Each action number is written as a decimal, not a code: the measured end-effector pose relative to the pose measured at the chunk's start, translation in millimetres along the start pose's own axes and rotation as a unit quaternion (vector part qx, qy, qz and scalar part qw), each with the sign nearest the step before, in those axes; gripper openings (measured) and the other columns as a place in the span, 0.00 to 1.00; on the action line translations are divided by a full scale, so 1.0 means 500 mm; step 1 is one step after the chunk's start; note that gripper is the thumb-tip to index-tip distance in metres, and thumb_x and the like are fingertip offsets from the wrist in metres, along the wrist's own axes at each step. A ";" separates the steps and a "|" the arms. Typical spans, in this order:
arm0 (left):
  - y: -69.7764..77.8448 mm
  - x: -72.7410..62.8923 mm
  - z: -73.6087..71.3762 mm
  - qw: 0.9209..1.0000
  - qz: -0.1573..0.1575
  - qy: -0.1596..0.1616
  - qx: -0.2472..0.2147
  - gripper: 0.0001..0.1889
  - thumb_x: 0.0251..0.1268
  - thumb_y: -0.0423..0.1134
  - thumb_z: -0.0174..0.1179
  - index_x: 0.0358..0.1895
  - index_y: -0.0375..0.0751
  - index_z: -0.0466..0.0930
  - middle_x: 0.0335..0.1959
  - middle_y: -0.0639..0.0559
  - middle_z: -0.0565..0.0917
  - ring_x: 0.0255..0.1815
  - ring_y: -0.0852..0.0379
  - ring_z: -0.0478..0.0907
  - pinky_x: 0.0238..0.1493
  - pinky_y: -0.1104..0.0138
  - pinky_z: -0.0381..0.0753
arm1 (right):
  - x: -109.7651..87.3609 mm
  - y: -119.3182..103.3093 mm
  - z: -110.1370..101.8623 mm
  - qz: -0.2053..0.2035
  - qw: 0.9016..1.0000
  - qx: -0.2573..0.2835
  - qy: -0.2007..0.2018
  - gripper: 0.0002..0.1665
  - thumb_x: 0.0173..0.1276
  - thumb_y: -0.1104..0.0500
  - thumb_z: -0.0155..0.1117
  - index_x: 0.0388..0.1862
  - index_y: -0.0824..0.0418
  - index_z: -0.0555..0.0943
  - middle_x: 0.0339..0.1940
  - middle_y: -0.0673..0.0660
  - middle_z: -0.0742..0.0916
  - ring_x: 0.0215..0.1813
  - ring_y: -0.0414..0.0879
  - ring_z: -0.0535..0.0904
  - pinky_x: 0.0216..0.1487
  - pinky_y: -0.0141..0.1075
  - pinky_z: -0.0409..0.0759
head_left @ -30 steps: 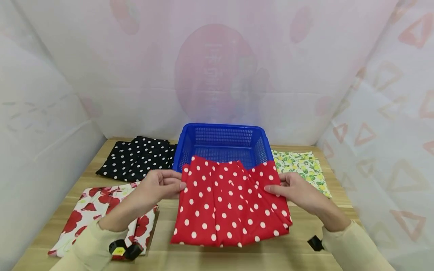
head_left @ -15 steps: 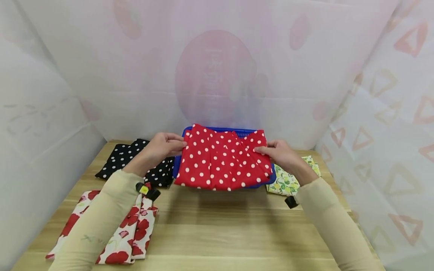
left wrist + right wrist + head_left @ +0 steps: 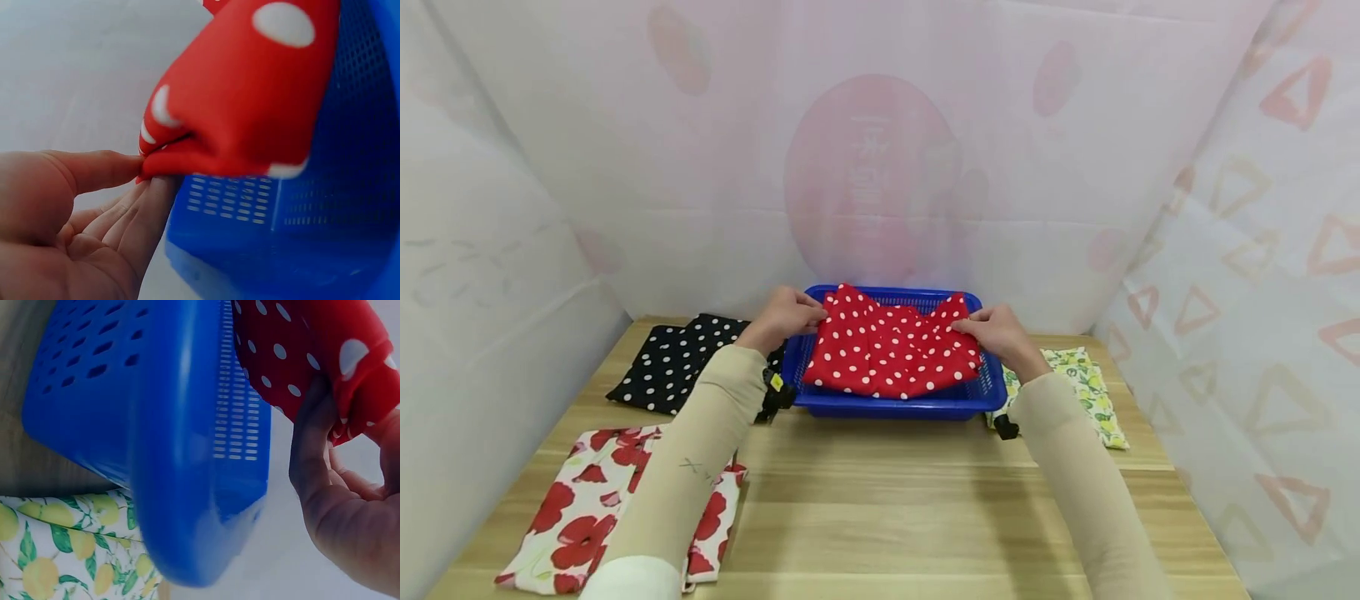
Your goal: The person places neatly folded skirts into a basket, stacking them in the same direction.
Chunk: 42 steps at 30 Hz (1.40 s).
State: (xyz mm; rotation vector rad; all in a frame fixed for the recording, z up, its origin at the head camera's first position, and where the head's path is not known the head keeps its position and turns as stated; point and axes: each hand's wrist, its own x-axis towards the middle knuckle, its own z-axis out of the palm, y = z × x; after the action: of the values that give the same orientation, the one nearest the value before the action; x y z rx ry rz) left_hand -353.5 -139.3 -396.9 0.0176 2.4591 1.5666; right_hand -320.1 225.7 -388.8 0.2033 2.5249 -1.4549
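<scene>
Wood tbl (image 3: 880, 508) w/ blue bskt (image 3: 887, 407), 3 cloths (image 3: 576, 508)

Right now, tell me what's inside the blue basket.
Red polka-dot cloth is held across the basket; perforated walls show beside it. Whatever lies beneath the cloth is covered.

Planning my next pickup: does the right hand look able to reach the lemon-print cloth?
Probably not yet: the right hand pinches the red dotted cloth, though the lemon-print cloth lies close by, beside the blue basket.

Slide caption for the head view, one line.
Left hand and right hand hold a red polka-dot cloth over a blue basket on a table.
</scene>
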 end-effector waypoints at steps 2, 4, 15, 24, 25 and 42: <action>-0.006 0.010 0.007 1.000 -0.002 0.011 0.011 0.16 0.78 0.35 0.61 0.58 0.25 0.83 0.52 0.38 0.83 0.44 0.54 0.83 0.59 0.58 0.89 | 0.008 0.006 0.007 0.000 1.000 -0.001 0.003 0.23 0.77 0.49 0.67 0.54 0.67 0.88 0.35 0.56 0.91 0.31 0.42 0.87 0.36 0.31 0.88; -0.013 0.019 0.012 1.000 -0.004 0.017 0.021 0.16 0.78 0.34 0.61 0.58 0.24 0.83 0.53 0.36 0.84 0.44 0.53 0.84 0.59 0.56 0.89 | 0.013 0.010 0.013 0.003 1.000 -0.003 0.008 0.22 0.77 0.49 0.67 0.53 0.67 0.89 0.34 0.55 0.91 0.31 0.42 0.86 0.35 0.31 0.87; -0.032 0.025 0.037 0.990 0.007 0.055 0.128 0.13 0.76 0.35 0.60 0.45 0.26 0.89 0.43 0.33 0.91 0.40 0.45 0.88 0.53 0.52 0.91 | 0.018 0.019 0.043 -0.011 0.998 -0.056 0.025 0.19 0.76 0.52 0.69 0.25 0.59 0.79 0.19 0.49 0.80 0.27 0.43 0.73 0.30 0.31 0.73; -0.018 0.013 0.057 0.967 0.021 0.066 0.243 0.15 0.77 0.41 0.59 0.29 0.38 0.76 0.20 0.49 0.77 0.22 0.53 0.78 0.28 0.66 0.81 | 0.012 0.013 0.076 -0.009 0.989 -0.146 0.026 0.17 0.77 0.53 0.66 0.47 0.67 0.87 0.36 0.58 0.86 0.40 0.50 0.80 0.42 0.38 0.86; -0.016 0.011 0.058 0.968 0.022 0.064 0.244 0.16 0.78 0.42 0.59 0.28 0.39 0.75 0.19 0.50 0.75 0.21 0.55 0.75 0.25 0.67 0.78 | 0.007 0.012 0.077 -0.010 0.989 -0.147 0.020 0.20 0.78 0.52 0.66 0.53 0.68 0.86 0.43 0.61 0.87 0.45 0.52 0.82 0.48 0.41 0.88; 0.018 -0.076 0.018 0.918 0.128 0.047 0.372 0.35 0.78 0.47 0.58 0.78 0.27 0.62 0.74 0.30 0.74 0.73 0.34 0.75 0.76 0.42 0.74 | -0.090 -0.027 -0.048 -0.110 0.982 -0.148 -0.050 0.43 0.83 0.39 0.54 0.83 0.66 0.63 0.81 0.68 0.72 0.81 0.66 0.68 0.79 0.62 0.70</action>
State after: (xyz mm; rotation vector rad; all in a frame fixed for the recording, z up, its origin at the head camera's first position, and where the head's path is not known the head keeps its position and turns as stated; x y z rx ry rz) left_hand -315.8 -132.3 -385.4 0.4082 3.0671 0.6089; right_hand -282.4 239.4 -354.3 -0.1985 2.7048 -1.1033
